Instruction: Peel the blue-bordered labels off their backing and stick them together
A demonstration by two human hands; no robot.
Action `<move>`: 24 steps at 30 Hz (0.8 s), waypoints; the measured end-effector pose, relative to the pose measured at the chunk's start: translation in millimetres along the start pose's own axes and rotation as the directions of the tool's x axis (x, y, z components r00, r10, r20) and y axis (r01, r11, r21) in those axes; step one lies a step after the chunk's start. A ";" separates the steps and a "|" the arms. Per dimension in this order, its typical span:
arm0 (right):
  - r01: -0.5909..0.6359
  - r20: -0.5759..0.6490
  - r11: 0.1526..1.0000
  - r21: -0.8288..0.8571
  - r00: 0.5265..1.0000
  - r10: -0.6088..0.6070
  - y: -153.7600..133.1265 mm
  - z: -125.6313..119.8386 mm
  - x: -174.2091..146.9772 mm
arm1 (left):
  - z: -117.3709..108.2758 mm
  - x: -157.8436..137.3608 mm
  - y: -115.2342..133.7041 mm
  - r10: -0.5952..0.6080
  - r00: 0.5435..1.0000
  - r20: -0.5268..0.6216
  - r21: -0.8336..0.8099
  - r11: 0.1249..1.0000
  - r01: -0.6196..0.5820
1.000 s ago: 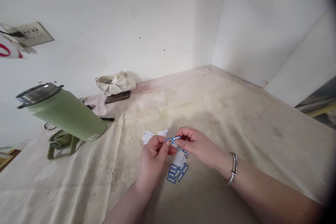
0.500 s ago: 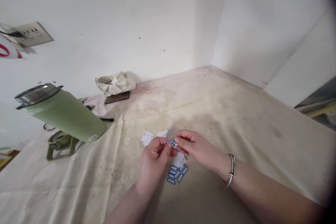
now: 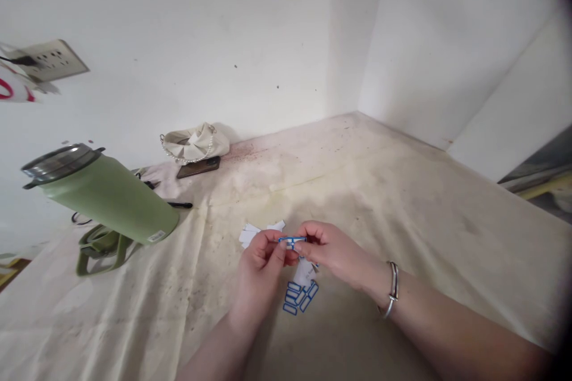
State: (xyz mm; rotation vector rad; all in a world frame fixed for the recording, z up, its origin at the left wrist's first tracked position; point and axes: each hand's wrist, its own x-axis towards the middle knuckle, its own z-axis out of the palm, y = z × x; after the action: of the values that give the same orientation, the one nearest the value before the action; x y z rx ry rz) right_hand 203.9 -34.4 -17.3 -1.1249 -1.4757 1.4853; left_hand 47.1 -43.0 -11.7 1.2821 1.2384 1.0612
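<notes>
Between my two hands is a small strip of blue-bordered white labels (image 3: 292,241), held above the cloth. My left hand (image 3: 263,259) pinches its left end between thumb and fingers. The thumb and fingers of my right hand (image 3: 326,247) close on its right end. Just below the hands, several more blue-bordered labels (image 3: 299,297) lie on the cloth, partly under a white paper slip (image 3: 305,272) with faint writing. Behind my left hand lie several white paper pieces (image 3: 249,234), partly hidden by the fingers.
A green tumbler (image 3: 111,196) stands at left beside its green lid (image 3: 100,248). Farther back are a black pen (image 3: 181,205), a phone (image 3: 199,167) and a cream pouch (image 3: 196,141) with a beaded strap. A wrinkled cloth (image 3: 232,190) covers the table, with walls behind.
The label strip has turned flatter and shows more of its face between my hands. Both hands keep their grip with small finger shifts. The view has moved slightly.
</notes>
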 end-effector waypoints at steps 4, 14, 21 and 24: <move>0.010 -0.005 1.000 -0.014 1.000 -0.010 -0.4 -0.2 0.2 | -0.3 0.2 -0.7 0.014 1.000 0.017 -0.002 1.000 -0.014; 0.024 0.007 0.998 -0.050 1.000 -0.024 1.6 -0.7 1.0 | -0.3 0.6 -1.0 0.014 1.000 0.023 0.007 1.000 -0.014; 0.013 0.026 0.998 -0.058 1.000 -0.012 -0.5 -1.2 0.4 | -1.6 -0.2 -2.0 0.022 0.999 0.029 0.016 1.000 -0.023; 0.018 0.027 0.997 -0.070 1.000 -0.016 -1.6 -1.6 -0.3 | -1.8 -0.7 -1.5 0.020 0.999 0.032 0.022 1.000 -0.021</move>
State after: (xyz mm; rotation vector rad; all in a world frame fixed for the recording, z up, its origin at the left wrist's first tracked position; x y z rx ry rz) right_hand 205.4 -34.1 -15.6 -1.1353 -1.5626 1.4523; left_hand 45.1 -43.6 -13.0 1.3268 1.2189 1.0406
